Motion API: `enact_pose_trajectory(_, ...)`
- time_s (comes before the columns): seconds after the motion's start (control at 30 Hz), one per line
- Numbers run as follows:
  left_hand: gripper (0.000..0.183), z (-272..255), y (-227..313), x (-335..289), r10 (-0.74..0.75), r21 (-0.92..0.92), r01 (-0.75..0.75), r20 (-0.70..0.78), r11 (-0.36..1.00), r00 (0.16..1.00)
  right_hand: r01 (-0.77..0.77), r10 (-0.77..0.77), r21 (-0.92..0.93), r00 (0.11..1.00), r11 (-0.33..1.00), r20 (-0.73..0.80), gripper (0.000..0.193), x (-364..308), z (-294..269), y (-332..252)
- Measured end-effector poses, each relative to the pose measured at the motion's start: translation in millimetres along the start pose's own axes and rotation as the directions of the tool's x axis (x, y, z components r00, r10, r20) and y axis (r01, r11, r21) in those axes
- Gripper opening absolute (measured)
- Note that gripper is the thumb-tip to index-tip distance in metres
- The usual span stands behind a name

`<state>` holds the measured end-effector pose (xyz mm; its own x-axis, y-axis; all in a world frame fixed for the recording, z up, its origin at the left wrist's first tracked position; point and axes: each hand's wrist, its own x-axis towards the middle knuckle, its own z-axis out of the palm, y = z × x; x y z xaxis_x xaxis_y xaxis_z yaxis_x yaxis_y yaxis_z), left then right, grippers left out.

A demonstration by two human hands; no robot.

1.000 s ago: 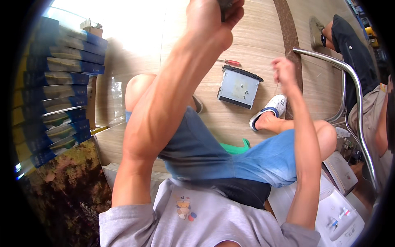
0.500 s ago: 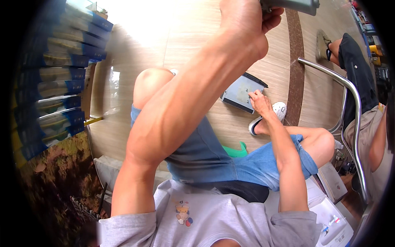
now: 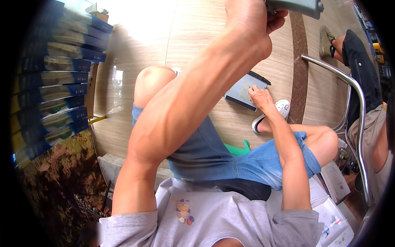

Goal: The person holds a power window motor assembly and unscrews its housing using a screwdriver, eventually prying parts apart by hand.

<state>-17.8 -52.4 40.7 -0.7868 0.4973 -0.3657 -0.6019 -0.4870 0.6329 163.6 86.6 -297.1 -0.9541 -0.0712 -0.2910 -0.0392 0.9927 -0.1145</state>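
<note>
Our left hand (image 3: 250, 16) raised, clasping grey device (image 3: 299, 6), our right hand (image 3: 261, 98) bunched over metal box (image 3: 238, 89), pinch unclear, blue-printed boxes (image 3: 66, 78) stacked

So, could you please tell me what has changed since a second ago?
The right hand moved left and closer to the body, from beside the metal box to its top; whether it holds anything, I can't tell. The left hand swung right, bringing more of the grey device it holds into view. The box and the green piece stayed on the floor.
</note>
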Motion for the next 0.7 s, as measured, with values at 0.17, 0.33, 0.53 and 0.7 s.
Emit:
enact_pose_trajectory(0.17,0.039,-0.6,1.2,4.7,-0.028,0.011,0.028,0.014,1.000,1.000,0.031,-0.031,0.017,0.999,0.999,-0.003,0.014,0.3,0.3,-2.7)
enact_pose_trajectory(0.33,0.040,0.4,1.4,7.7,-0.087,-0.007,0.087,0.012,0.996,0.996,0.046,-0.047,-0.007,0.997,0.999,-0.058,0.014,1.7,7.4,0.0)
enact_pose_trajectory(0.53,0.040,-7.3,2.0,12.4,-0.093,-0.034,0.095,0.056,0.995,0.994,0.071,-0.055,0.111,0.989,0.991,-0.140,0.008,12.2,-16.6,-5.0)
enact_pose_trajectory(0.7,0.060,-8.8,-14.3,32.3,-0.020,-0.038,0.024,0.106,0.999,0.994,0.022,0.102,0.271,0.895,0.962,-0.435,0.007,32.8,-91.8,4.5)
